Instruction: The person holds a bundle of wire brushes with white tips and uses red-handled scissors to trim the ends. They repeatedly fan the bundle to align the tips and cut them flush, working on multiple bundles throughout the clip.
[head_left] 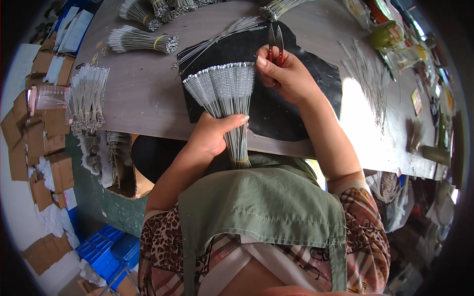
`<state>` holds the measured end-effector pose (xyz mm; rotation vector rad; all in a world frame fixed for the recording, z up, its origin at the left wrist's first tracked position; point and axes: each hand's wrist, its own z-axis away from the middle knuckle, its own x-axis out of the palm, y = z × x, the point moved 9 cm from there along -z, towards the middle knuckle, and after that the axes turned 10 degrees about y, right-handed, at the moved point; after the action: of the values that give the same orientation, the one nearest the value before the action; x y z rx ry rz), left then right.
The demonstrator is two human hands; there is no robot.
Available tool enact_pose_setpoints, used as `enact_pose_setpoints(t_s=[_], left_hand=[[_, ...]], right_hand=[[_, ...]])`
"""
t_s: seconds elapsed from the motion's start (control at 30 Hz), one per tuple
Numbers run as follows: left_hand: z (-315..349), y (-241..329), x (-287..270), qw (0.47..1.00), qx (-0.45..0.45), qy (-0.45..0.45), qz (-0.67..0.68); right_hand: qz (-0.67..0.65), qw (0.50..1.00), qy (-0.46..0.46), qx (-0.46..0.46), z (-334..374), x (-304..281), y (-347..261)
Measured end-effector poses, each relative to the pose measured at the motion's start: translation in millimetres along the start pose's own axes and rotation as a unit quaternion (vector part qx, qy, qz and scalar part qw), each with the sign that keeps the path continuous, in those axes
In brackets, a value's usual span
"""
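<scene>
A fanned bundle of thin wire brushes (220,88) with white bristle heads is gripped by my left hand (211,132), its thumb lying across the stems. A yellow band (240,160) circles the lower stems near my apron. Scissors (275,42) with red handles are in my right hand (289,74), blades pointing away from me. My right thumb and forefinger meet close to the right edge of the bristle heads; anything tiny between them cannot be made out. Both hands are over a black mat (291,116) on the table.
Loose brushes (217,42) lie on the mat's far left part. Banded brush bundles (140,40) rest farther back, and another pile (89,96) sits at the table's left edge. Scattered wires (368,81) lie on the right. Cardboard boxes (49,130) and blue crates (106,249) stand left.
</scene>
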<state>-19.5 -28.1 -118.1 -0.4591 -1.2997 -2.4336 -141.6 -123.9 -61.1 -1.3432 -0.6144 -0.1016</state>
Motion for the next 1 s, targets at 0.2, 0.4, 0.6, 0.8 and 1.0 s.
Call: enact_pose_setpoints(t_s=[0.2,0.4,0.6,0.8,1.0], left_hand=[[1.0,1.1,0.0,1.000,-0.005,-0.005,0.002],[9.6,0.5,-6.1,1.000,-0.016,0.018,-0.015],[5.7,5.9,5.6,0.998,0.019,0.030,-0.043],[8.6,5.0,2.1,0.997,0.025,0.046,-0.065],[6.0,2.4,-3.1,0.997,0.033,0.049,-0.054]], right_hand=[[0.031,1.000,0.000,0.001,-2.4,-4.1,8.2],[0.110,0.994,0.005,-0.021,1.3,1.1,-1.9],[0.040,0.998,0.019,-0.036,-5.3,-1.5,2.4],[0.037,0.995,0.022,-0.087,-4.3,-2.9,0.3],[0.086,0.992,0.014,-0.093,-2.4,0.4,-3.4]])
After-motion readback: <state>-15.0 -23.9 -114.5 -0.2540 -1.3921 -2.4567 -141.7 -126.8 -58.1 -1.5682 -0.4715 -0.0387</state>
